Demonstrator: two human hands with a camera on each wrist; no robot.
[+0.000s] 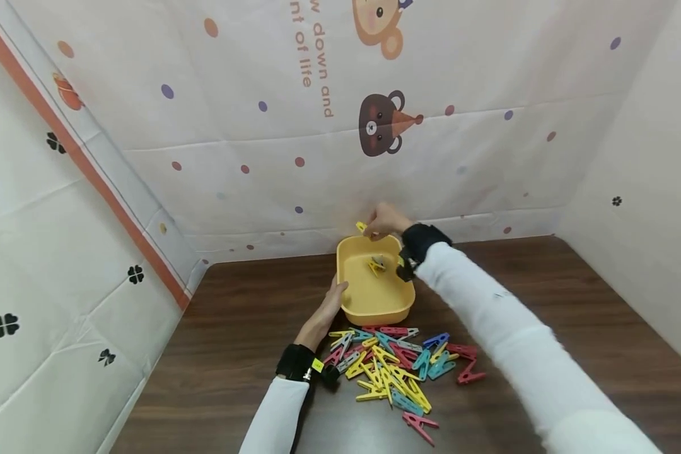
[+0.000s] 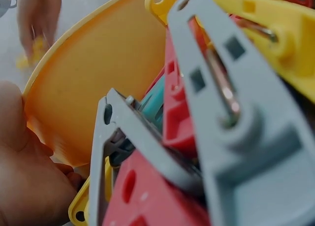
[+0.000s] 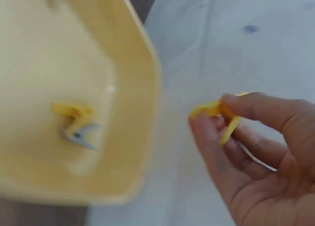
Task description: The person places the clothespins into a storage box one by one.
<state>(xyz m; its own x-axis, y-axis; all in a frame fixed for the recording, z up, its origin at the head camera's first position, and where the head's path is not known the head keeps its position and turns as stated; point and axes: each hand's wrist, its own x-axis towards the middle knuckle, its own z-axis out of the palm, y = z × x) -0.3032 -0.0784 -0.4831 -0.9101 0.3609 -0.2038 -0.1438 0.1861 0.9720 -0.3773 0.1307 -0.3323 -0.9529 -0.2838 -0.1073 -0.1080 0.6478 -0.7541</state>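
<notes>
My right hand [image 1: 387,222] pinches a yellow clothespin [image 3: 209,109] between thumb and fingers, above the far rim of a yellow plastic basin [image 1: 374,296]. Inside the basin lie a yellow clothespin [image 1: 376,267] and a grey one [image 3: 81,137], close together on its floor. My left hand [image 1: 325,310] grips the basin's left side, thumb at the rim and fingers against the outer wall. A loose pile of clothespins [image 1: 388,362] in yellow, red, blue, teal and grey lies just in front of the basin; a large grey clothespin [image 2: 236,108] fills much of the left wrist view.
The dark wooden table [image 1: 232,334] ends at a printed white cloth [image 1: 261,195] hung behind the basin. More white cloth covers both sides. A red clothespin [image 1: 420,427] lies nearest the front, apart from the pile.
</notes>
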